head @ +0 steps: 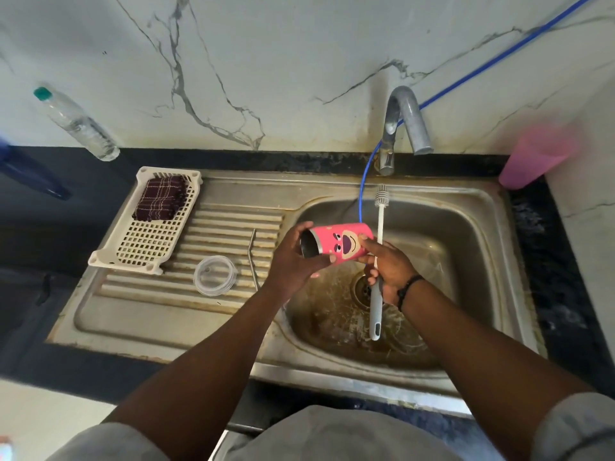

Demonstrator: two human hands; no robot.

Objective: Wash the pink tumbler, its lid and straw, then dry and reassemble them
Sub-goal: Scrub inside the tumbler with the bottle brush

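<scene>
Pink tumbler (337, 242) lying sideways, mouth pointing left, gripped by both hands, right also clutching brush (377, 271)

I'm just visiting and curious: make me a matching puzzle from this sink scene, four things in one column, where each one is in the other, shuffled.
Things:
1. pink cartoon-face tumbler
2. clear round plastic lid
3. dark checked cloth
4. bent metal straw

Places:
A. in the cream slotted tray
B. held over the steel basin
C. flat on the ribbed drainboard, nearest the tray
D. on the drainboard, between lid and basin

Pairs: 1-B, 2-C, 3-A, 4-D
</scene>
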